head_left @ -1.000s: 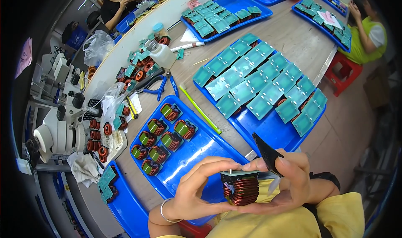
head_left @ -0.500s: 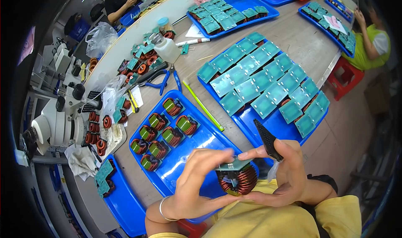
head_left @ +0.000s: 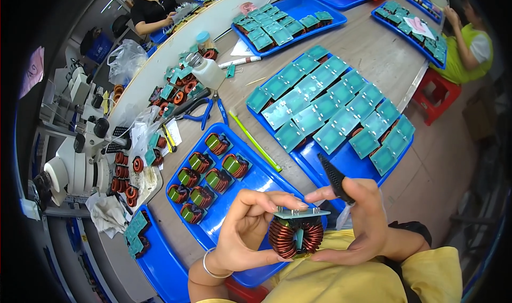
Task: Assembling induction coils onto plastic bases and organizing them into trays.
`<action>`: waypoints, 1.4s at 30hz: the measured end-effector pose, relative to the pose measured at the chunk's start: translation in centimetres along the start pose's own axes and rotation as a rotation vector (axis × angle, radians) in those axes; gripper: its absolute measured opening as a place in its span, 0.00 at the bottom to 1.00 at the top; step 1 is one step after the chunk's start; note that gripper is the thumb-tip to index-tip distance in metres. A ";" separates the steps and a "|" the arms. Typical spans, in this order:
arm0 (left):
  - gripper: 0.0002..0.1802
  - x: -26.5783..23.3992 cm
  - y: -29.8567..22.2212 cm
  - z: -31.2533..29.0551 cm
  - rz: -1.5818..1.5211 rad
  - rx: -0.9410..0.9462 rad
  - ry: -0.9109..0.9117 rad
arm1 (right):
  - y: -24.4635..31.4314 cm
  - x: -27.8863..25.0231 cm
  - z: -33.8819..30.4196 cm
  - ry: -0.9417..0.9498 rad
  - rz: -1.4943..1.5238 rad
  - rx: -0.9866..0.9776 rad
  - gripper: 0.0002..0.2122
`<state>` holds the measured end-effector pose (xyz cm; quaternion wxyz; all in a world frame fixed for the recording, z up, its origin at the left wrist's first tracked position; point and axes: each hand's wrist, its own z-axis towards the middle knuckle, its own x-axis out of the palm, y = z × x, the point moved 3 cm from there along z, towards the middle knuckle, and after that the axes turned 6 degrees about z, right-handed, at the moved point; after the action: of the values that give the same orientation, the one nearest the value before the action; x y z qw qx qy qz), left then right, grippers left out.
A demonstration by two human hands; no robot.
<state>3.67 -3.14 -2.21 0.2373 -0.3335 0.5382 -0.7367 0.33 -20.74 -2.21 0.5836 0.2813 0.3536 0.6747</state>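
The toroidal choke (head_left: 282,239) is held up off the tabletop (head_left: 240,95), just beyond its near edge and by the near end of the smaller blue tray (head_left: 261,180). The left hand (head_left: 237,239) curves into a wide C, thumb under the winding and fingertips on the circuit board (head_left: 301,214) above, gripping the part between them. The right hand (head_left: 368,223) is half closed, with a black tapered tool (head_left: 333,180) lodged among its fingers; its thumb sits by the choke's underside and its forefinger reaches toward the board's far edge, though whether that finger touches is unclear.

To hold the part well, I would let the left thumb bear the weight from below and press only lightly on the board, keeping fingertips clear of the upright pins (head_left: 295,212). The tool's point is best kept turned away from the winding, as it is now, since a slip could scratch the wire.

The choke is a rounded, ribbed ring of glossy copper-brown wire, dark in its hollow middle; it will probably feel dense and firm. The board is a thin, flat, green rectangle with shiny metal pins. The tool's face looks dimpled and matte, against the tray's smooth, light-catching plastic.
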 end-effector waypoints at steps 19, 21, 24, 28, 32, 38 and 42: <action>0.34 0.3 0.5 0.1 -0.096 -0.106 -0.011 | 0.8 -0.2 -0.1 -0.033 -0.142 -0.088 0.42; 0.34 0.4 0.6 0.2 -0.113 -0.102 -0.005 | 0.9 -0.3 -0.2 0.019 -0.218 -0.106 0.47; 0.34 0.4 0.8 0.2 -0.141 -0.133 -0.004 | 1.0 -0.3 -0.4 0.007 -0.240 -0.137 0.47; 0.33 0.5 0.8 0.3 -0.118 -0.142 0.012 | 0.8 0.1 -0.6 -0.086 -0.193 -0.180 0.39; 0.33 0.6 0.8 0.3 -0.129 -0.121 -0.006 | 1.2 -0.1 -0.6 -0.138 -0.178 -0.130 0.34; 0.32 0.1 0.1 -0.2 0.175 0.103 -0.113 | 0.1 -0.4 0.0 0.056 -0.095 0.005 0.46; 0.31 0.4 -0.5 -0.4 0.298 0.178 -0.128 | -0.5 -0.1 -0.3 0.075 -0.035 0.026 0.47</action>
<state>3.15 -3.01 -1.71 0.4061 -0.2741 0.4983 -0.7153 0.39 -20.89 -2.74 0.5781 0.2570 0.3887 0.6699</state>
